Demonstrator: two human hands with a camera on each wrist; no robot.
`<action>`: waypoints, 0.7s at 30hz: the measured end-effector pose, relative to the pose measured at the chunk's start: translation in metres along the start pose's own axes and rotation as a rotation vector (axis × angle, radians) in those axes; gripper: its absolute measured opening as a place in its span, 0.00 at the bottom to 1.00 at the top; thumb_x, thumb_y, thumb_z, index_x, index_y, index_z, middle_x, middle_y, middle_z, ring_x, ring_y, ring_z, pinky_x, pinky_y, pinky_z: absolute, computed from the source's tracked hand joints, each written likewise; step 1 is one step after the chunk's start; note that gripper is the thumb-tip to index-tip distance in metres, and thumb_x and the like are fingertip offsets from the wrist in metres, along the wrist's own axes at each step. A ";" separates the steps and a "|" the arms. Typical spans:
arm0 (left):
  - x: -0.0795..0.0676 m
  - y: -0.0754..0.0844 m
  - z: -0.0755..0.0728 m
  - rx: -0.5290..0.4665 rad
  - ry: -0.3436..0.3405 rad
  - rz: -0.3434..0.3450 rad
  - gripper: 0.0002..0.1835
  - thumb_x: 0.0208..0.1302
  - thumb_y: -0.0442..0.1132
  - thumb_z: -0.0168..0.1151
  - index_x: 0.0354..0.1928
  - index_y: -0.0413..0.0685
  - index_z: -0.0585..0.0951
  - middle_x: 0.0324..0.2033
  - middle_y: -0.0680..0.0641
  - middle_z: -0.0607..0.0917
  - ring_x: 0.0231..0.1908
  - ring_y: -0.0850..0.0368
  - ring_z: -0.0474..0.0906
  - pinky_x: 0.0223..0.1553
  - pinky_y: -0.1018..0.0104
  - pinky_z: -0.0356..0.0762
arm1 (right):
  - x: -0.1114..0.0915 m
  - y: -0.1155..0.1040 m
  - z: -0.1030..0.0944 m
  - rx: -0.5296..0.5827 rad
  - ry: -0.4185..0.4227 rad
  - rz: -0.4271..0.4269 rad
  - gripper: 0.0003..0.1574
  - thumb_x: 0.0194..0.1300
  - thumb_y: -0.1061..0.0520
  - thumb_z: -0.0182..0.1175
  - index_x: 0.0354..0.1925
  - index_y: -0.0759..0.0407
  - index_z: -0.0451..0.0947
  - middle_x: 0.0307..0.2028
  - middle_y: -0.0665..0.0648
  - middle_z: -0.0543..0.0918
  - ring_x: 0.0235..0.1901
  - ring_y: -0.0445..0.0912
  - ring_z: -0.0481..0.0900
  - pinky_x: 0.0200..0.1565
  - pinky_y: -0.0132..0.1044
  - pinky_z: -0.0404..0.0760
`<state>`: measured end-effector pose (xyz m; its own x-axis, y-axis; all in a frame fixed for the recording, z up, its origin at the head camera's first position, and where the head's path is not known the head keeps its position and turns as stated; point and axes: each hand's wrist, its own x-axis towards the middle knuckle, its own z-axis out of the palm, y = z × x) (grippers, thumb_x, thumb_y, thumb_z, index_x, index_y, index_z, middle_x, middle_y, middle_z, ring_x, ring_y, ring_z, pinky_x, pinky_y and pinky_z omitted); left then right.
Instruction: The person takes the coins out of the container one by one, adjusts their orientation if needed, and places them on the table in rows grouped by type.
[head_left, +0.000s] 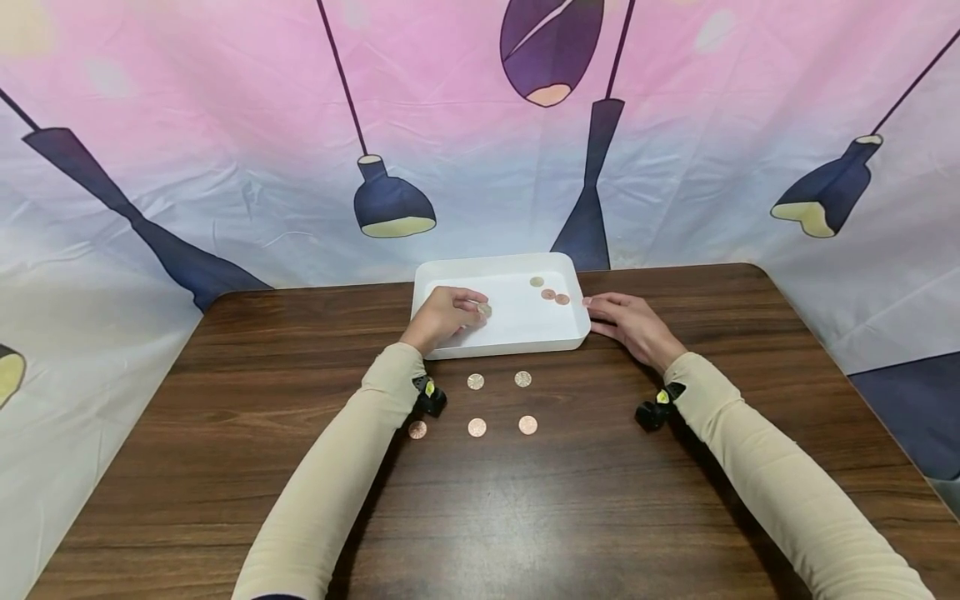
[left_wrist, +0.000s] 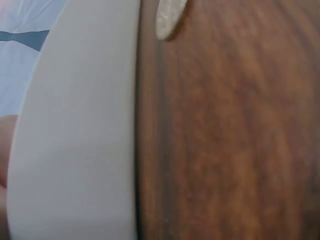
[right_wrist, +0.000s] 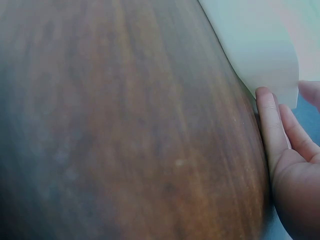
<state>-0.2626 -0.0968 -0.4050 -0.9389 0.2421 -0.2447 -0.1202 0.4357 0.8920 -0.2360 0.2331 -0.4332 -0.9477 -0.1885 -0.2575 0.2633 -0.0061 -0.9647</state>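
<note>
In the head view my left hand (head_left: 444, 317) reaches over the near left wall of a white tray (head_left: 510, 340) and pinches a pale gold coin (head_left: 484, 310) above its floor. My right hand (head_left: 632, 325) is at the tray's right end, its extended fingers touching the outer wall. The right wrist view shows these fingers (right_wrist: 270, 125) against the white tray wall (right_wrist: 265, 55). Inside the tray's right part lie a pale gold coin (head_left: 536, 282) and two copper coins, one of them a copper coin (head_left: 562, 299) near the wall.
In front of the tray, several coins lie in two rows on the brown wooden table (head_left: 480, 517): a gold coin (head_left: 476, 382) and another gold coin (head_left: 522, 379), then copper ones, with a copper coin (head_left: 417, 430) beside the left forearm. A printed curtain (head_left: 292, 208) hangs behind.
</note>
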 end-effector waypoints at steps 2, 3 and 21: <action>-0.001 0.001 0.000 0.000 0.007 0.006 0.18 0.71 0.31 0.69 0.61 0.44 0.86 0.47 0.46 0.85 0.33 0.60 0.75 0.30 0.70 0.75 | 0.000 0.000 0.000 -0.003 0.001 0.004 0.33 0.80 0.50 0.60 0.69 0.72 0.67 0.70 0.65 0.70 0.62 0.44 0.77 0.60 0.33 0.81; -0.002 0.002 0.000 0.004 0.010 0.013 0.18 0.71 0.31 0.69 0.61 0.44 0.86 0.47 0.45 0.86 0.32 0.60 0.74 0.29 0.71 0.75 | 0.000 0.000 0.000 -0.005 0.002 0.004 0.33 0.80 0.50 0.60 0.69 0.71 0.67 0.69 0.64 0.70 0.62 0.44 0.77 0.60 0.33 0.81; -0.024 0.021 0.001 0.068 -0.002 0.138 0.19 0.74 0.33 0.67 0.64 0.45 0.85 0.48 0.42 0.87 0.35 0.53 0.78 0.33 0.66 0.78 | -0.001 -0.001 0.001 0.003 -0.002 -0.004 0.33 0.80 0.50 0.61 0.69 0.71 0.68 0.69 0.64 0.71 0.60 0.42 0.79 0.60 0.33 0.82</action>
<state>-0.2421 -0.0926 -0.3809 -0.9444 0.3051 -0.1222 0.0323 0.4562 0.8893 -0.2351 0.2322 -0.4318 -0.9483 -0.1907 -0.2538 0.2605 -0.0101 -0.9654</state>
